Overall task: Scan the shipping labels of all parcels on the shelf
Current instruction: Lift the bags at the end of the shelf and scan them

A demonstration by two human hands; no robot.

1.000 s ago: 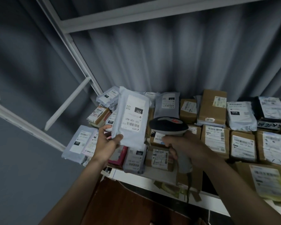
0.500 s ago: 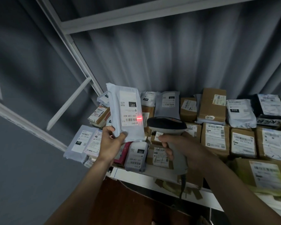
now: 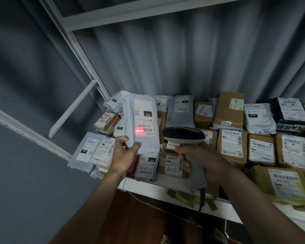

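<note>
- Left grip (image 3: 124, 152) pinches my grey parcel (image 3: 141, 124) upright above the shelf (image 3: 148, 188).
- Right grip (image 3: 203, 160) clasps the scanner (image 3: 185, 136); red line crosses the label (image 3: 143, 118).

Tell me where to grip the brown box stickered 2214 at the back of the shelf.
Take the brown box by its two long side faces, near the top, coming from above and in front. It stands upright against the curtain, and parcels crowd its lower half, so only the upper part looks free for fingers.
</note>
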